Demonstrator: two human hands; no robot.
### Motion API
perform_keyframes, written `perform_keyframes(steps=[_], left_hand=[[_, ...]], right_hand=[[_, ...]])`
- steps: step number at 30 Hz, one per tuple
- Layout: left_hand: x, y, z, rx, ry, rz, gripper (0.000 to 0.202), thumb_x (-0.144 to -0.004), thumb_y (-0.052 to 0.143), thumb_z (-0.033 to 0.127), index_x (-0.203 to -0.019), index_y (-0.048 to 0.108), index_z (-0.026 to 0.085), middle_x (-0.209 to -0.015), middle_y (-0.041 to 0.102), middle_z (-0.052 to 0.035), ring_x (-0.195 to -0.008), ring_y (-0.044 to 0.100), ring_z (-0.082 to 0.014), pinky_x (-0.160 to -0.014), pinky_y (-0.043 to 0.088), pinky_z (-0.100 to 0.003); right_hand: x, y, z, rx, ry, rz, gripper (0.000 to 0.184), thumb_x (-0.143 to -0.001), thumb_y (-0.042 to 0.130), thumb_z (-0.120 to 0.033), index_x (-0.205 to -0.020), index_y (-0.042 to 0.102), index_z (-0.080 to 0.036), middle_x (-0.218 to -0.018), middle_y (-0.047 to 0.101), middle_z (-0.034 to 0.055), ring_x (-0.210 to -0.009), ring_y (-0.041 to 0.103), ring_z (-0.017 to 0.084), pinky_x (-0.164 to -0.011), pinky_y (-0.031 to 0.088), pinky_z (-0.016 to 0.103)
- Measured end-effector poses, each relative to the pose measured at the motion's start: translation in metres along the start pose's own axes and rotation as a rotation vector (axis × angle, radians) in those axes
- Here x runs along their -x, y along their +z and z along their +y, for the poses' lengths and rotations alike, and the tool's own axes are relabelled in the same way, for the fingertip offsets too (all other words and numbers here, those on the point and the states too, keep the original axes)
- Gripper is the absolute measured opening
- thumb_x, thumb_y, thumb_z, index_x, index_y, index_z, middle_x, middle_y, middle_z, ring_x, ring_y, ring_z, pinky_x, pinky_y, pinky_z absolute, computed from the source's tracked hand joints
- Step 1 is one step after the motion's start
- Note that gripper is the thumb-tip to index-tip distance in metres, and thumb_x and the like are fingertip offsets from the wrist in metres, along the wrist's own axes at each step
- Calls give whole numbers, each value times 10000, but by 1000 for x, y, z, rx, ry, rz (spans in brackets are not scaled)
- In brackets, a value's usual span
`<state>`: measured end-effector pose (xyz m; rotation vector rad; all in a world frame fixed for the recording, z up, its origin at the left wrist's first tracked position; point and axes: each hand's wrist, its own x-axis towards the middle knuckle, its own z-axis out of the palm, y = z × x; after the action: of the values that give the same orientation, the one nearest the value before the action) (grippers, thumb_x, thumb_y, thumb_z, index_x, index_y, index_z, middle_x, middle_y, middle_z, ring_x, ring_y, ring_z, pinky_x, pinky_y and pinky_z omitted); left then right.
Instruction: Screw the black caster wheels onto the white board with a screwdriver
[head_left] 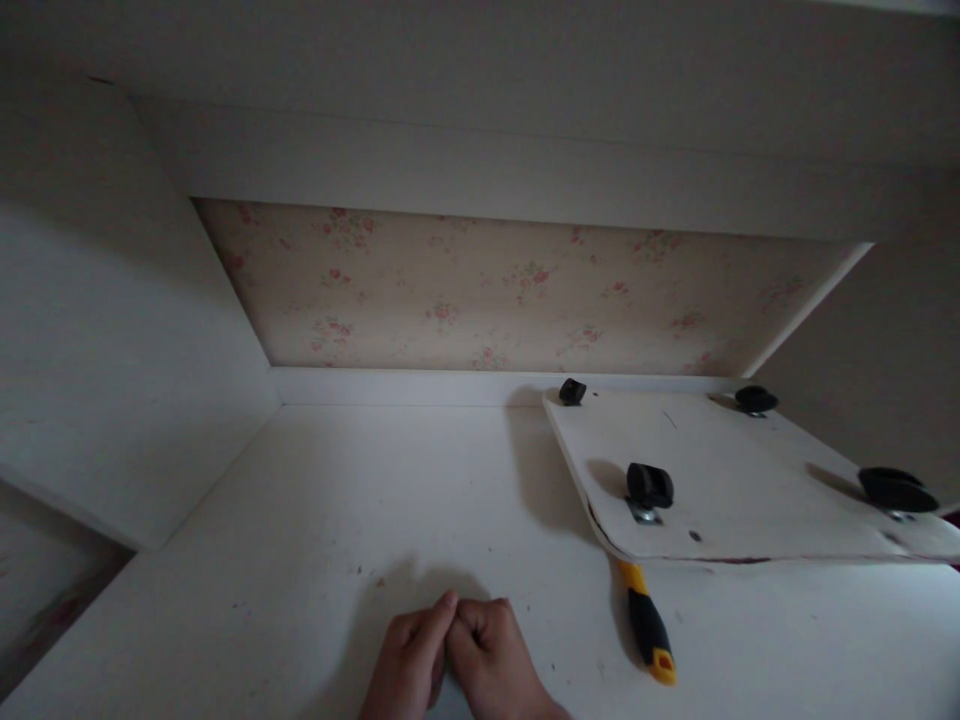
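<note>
My left hand and my right hand are together at the bottom centre, above the white surface. Both are closed, with fingers curled and knuckles touching; nothing shows in either. To the right of my right hand lies a tool with a yellow and black handle; its other end is hidden under a white board. This board has rounded corners and black casters, such as the near left caster, pointing upward. Neither hand touches the tool or the board.
A white side panel stands at the left, and a grey wall at the right. Floral wallpaper covers the back, with a white ledge along its foot. A broad pale panel overhangs from above. Small specks dot the surface.
</note>
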<state>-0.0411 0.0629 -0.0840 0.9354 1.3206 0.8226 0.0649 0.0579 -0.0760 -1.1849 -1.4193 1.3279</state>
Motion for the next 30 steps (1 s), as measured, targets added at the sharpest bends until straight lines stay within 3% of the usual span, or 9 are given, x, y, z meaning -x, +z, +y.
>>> perform_keyframes(steps=[12,30], left_hand=[[-2,-1,-1,-14,-2,-24,704,-521,503,902,-394,271,250,-365,197,76,-373,189,-74,-422,130,-266],[-1,-1,-2,3,15,-36,679,-583,522,849,-410,255,250,-378,198,79,-386,185,-74,-434,147,-272]], right_hand=[[-2,0,1,45,-3,39,314,-751,423,-208,-438,398,-211,-411,467,-44,-394,440,78,-437,369,175],[-1,-1,-2,31,25,14,340,-773,431,-201,-456,552,-186,-448,590,-10,-432,553,98,-467,407,176]])
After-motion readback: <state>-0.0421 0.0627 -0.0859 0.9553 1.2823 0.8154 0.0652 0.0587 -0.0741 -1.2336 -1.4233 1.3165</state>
